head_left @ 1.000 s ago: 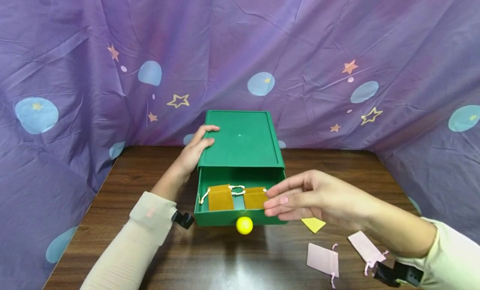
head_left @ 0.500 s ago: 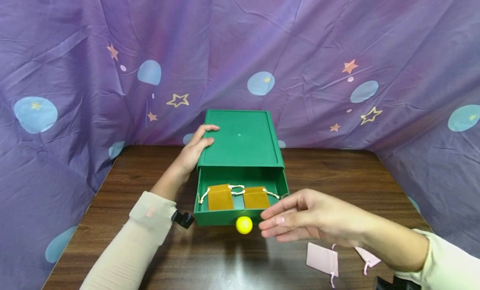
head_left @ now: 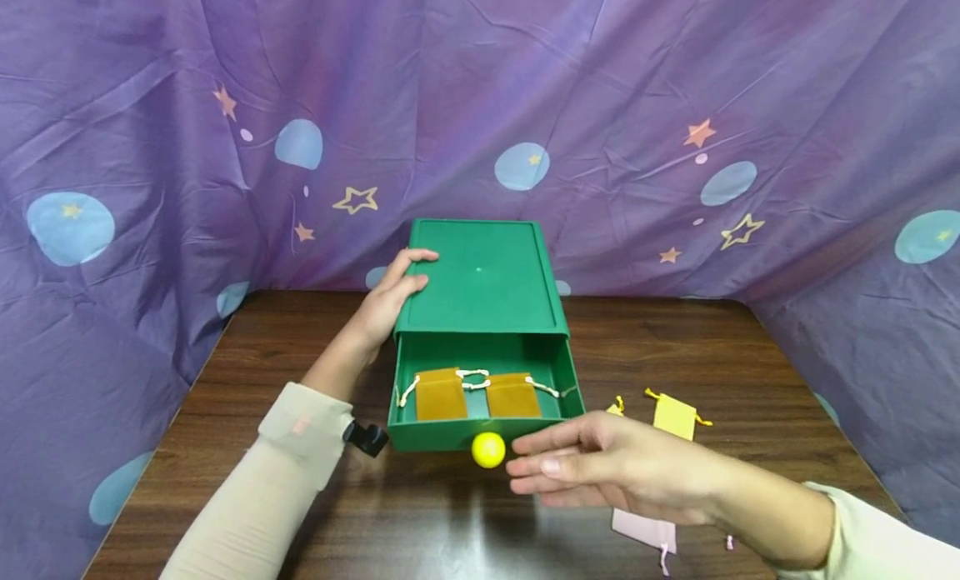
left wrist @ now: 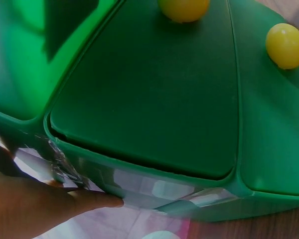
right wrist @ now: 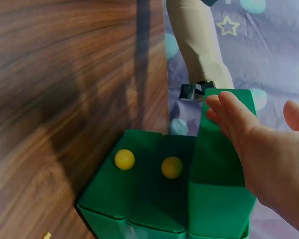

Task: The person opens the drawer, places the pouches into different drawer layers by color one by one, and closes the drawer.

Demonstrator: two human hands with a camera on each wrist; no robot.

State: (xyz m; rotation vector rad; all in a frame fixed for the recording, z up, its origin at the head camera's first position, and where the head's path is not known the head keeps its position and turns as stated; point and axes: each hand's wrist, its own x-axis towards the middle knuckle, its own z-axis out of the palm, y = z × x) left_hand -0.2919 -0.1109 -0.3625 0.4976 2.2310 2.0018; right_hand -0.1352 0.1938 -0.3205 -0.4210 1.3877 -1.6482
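A green drawer cabinet [head_left: 480, 276] stands on the table with its top drawer [head_left: 438, 437] pulled out. Two mustard-brown drawstring pouches [head_left: 441, 397] with white cords lie side by side inside. My left hand [head_left: 384, 307] rests against the cabinet's left side, fingers over the top edge; its thumb side shows at the cabinet in the left wrist view. To the right of the drawer's yellow knob [head_left: 488, 450], my right hand [head_left: 622, 472] hovers with extended fingers and holds nothing. In the right wrist view, the fingers [right wrist: 234, 112] overlap the pulled-out drawer.
Right of the cabinet lie a yellow drawstring pouch [head_left: 675, 415] and a second one mostly behind my right hand. A pink pouch [head_left: 647, 530] is partly covered by that hand. Lower drawers carry yellow knobs [right wrist: 124, 160]. A purple curtain [head_left: 450, 105] hangs behind the wooden table [head_left: 315, 497].
My right hand has drawn back from over the drawer's right front corner, down toward me and slightly left, beside the knob. The left hand, cabinet and brown pouches have stayed put.
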